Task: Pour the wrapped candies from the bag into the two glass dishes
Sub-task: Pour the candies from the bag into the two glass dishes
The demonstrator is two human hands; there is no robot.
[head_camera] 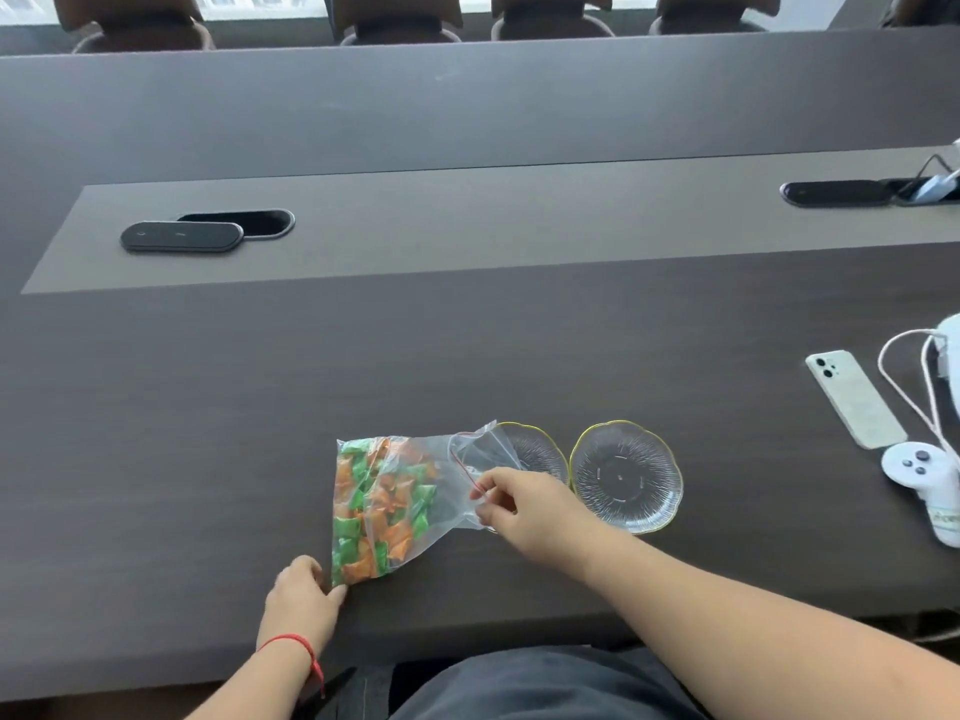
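1. Two glass dishes sit side by side near the front edge of the dark table [208, 407]. The right dish [627, 476] is in full view, gold-rimmed, nothing in it. The left dish [535, 449] is partly covered by the bag's mouth and the right hand; whether anything lies in it I cannot tell.
2. Clear zip bag [395, 501] lies flat on the table, left of the dishes. Green and orange wrapped candies [379, 506] are bunched in its closed end, toward the left. The mouth end, with a red seal line, reaches over the left dish's rim.
3. Left hand [304, 597], a red string on the wrist, has thumb and fingers closed on the bag's near bottom corner.
4. Right hand [524, 504] pinches the film at the bag's mouth between thumb and forefinger; the other fingers are curled.
5. Far right on the table: a white phone [854, 400] lying face down, a white game controller [924, 472] just beside it, a pale cable [906, 392] looping past both.
6. Set into the table's centre strip: a black cable hatch [208, 231] at left, another [841, 192] at right.
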